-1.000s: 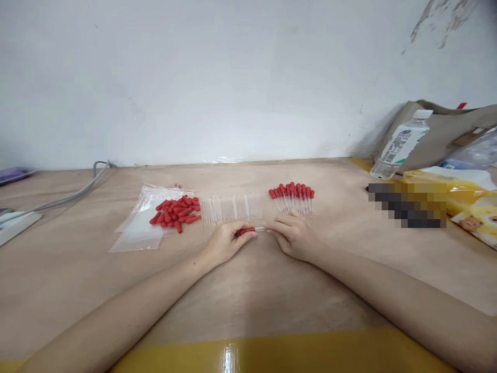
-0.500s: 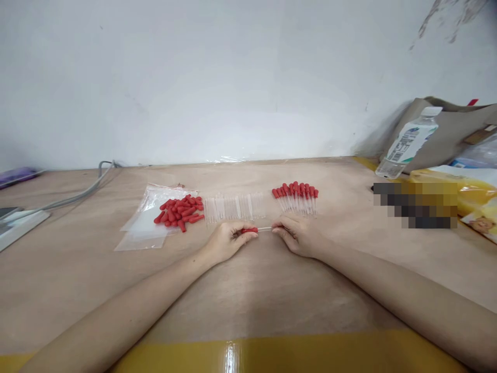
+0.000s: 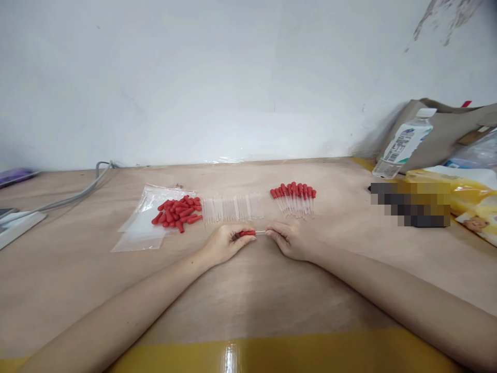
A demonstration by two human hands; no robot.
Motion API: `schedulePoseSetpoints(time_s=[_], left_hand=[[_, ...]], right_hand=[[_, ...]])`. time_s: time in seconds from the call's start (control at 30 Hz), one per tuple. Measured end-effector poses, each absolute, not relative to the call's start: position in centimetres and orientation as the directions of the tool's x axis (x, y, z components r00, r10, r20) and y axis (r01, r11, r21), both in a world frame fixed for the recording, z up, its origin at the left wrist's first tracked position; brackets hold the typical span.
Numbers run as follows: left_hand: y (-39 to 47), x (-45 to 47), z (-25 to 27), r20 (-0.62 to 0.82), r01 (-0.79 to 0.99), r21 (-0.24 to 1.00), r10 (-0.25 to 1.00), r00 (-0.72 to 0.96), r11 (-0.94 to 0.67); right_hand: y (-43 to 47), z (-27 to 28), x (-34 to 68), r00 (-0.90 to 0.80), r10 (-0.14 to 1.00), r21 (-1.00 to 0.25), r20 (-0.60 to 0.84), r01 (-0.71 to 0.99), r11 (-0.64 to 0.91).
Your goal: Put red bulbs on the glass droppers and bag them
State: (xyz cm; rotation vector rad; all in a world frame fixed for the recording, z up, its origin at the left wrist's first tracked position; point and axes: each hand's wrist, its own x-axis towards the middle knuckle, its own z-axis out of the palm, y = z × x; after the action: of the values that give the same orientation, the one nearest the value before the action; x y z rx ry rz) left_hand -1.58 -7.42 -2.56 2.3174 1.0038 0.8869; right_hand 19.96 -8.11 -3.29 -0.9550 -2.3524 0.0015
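My left hand point(image 3: 224, 243) is closed on a red rubber dropper bulb point(image 3: 247, 233), pinched between thumb and fingers. A thin clear dropper tube point(image 3: 260, 232) runs from the bulb's mouth to my right hand point(image 3: 292, 241), whose fingertips pinch its other end. How deep the tube sits in the bulb is hidden. Behind my left hand lie a heap of loose red bulbs point(image 3: 177, 211) and a row of clear tubes point(image 3: 233, 207). Beyond my right hand, several droppers with red bulbs fitted point(image 3: 294, 197) are fanned out side by side.
Clear zip bags point(image 3: 135, 235) lie under and beside the bulb heap. Grey cables point(image 3: 83, 194) cross the table's left side. At right are a water bottle point(image 3: 406, 142), a grey bag point(image 3: 446, 129), a yellow packet point(image 3: 469, 191) and a blurred dark object point(image 3: 411, 204).
My right hand has come closer to my left, so a shorter stretch of tube shows between them. Both hands keep their grip. The whole view has shifted slightly.
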Motion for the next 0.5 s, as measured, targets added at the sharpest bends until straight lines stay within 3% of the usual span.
schedulePoseSetpoints(time_s=[0.17, 0.37, 0.5], left_hand=[[-7.3, -1.6, -2.5, 0.374, 0.479, 0.614, 0.766, 0.523, -0.627], [-7.4, -1.4, -2.0, 0.348, 0.516, 0.603, 0.782, 0.516, -0.609], [-7.1, -1.3, -2.1, 0.289, 0.548, 0.638, 0.828, 0.481, -0.541]], right_hand=[[-7.8, -2.9, 20.0, -0.598, 0.667, -0.191, 0.444, 0.664, 0.723], [-8.4, -1.2, 20.4, -0.679, 0.615, -0.005, 0.401, 0.670, 0.743], [-7.4, 0.2, 22.2, -0.503, 0.787, -0.206, 0.356, 0.780, 0.592]])
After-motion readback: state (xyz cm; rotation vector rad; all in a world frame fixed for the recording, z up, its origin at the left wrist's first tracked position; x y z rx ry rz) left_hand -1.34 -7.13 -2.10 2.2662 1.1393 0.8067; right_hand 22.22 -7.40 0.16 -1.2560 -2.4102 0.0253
